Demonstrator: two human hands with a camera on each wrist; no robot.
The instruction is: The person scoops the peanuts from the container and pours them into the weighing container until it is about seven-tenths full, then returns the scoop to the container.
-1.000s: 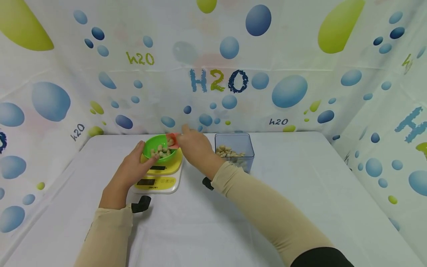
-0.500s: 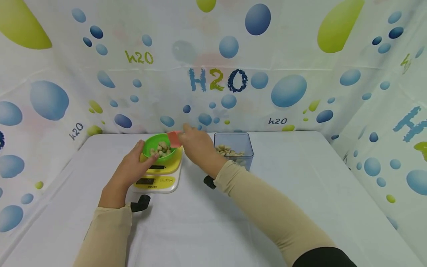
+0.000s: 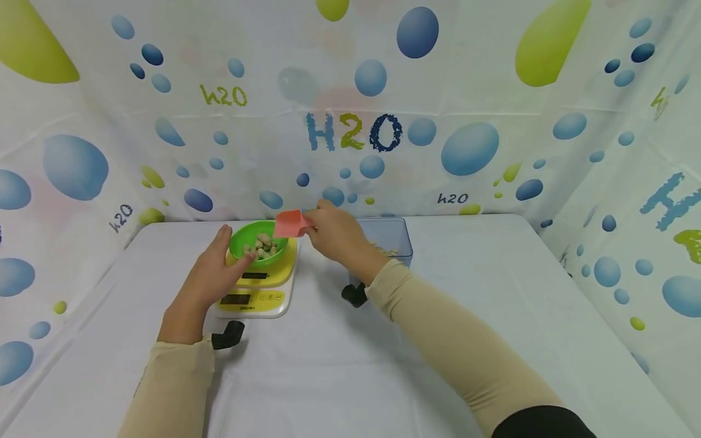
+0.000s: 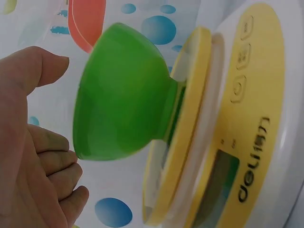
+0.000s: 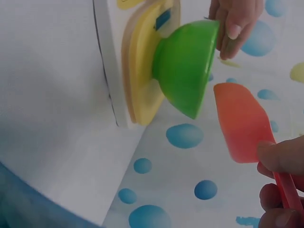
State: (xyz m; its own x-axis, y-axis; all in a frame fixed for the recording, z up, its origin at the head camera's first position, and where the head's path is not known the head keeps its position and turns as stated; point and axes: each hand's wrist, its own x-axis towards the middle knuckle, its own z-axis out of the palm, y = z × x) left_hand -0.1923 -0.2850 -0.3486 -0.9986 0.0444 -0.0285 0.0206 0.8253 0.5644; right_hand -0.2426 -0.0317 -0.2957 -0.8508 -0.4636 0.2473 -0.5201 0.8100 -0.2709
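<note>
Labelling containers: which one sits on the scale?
The round green bowl, on the yellow-and-white scale; the see-through box stands apart, farther right, on the white table.

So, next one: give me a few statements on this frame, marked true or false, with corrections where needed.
1. The green bowl stands on the yellow-and-white Deli scale. True.
2. The green bowl is upside down and has nothing in it. False: it is upright in the head view, with pale nut-like pieces inside.
3. The right hand grips the red scoop. True.
4. The red scoop is lying flat on the scale. False: it is held up beside the bowl, clear of the scale.
5. In the head view, the clear plastic box stands to the right of the scale. True.
</note>
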